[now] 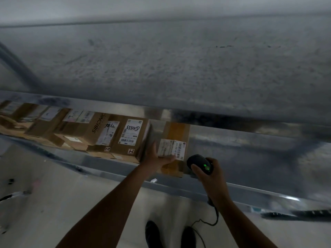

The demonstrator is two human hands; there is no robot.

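Note:
A brown cardboard box [177, 133] with yellow tape and a white barcode label [179, 149] stands at the front of a lower metal shelf. My left hand [157, 158] holds its lower left side, thumb across the face under the label. My right hand [211, 174] grips a black corded barcode scanner [198, 163] with a green light lit, its head close to the label's right edge.
Several labelled cardboard boxes [129, 136] fill the shelf to the left, the nearest touching my left hand's side. A wide grey metal shelf top [179, 65] spans above. The shelf rail [179, 188] runs below; the scanner cable [215, 219] hangs to the pale floor by my shoes.

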